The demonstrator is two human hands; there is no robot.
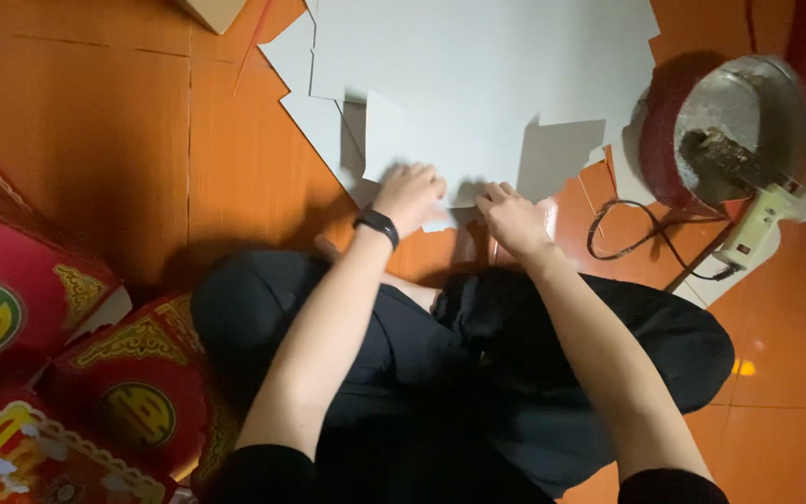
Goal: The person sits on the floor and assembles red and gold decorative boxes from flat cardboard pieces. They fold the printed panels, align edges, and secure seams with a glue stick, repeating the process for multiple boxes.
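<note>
Grey card sheets point(478, 84) spread flat on orange tiled floor point(95, 140), overlapping, right in front of crossed legs in black trousers point(440, 373). Dim room, hard shadows. Left hand point(409, 194), black band point(377, 226) on wrist, pressed on near edge of sheets, fingers curled down; right hand point(512, 217) just beside, fingertips on same edge. Nothing pinched afaict, just touching. Off right: metal bowl point(739, 121) w/ white glue gun point(767, 210) propped on it, black cord point(632, 238) looping across tiles. Left: red-gold boxes point(39, 373) stacked.
</note>
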